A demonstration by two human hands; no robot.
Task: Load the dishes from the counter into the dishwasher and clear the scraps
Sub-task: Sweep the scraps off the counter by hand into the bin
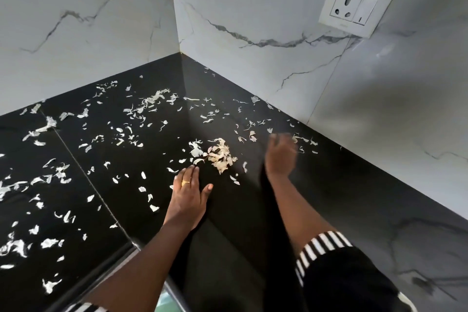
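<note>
Black surface (pixel 248 215) strewn with pale peel scraps (pixel 152 102); small pile (pixel 220 155) between hands. Left hand (pixel 188 194) flat, grip wide, empty; right hand (pixel 281 157) blurred, grip cannot tell. Scrap-gathering step; next, sweep outliers into pile.

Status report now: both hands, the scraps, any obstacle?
Left hand flat and open on glossy black counter. Right hand blurred, grip unclear. Pale papery peel scraps in small pile between hands, many more scattered. No dishes or obstacles in view.
</note>
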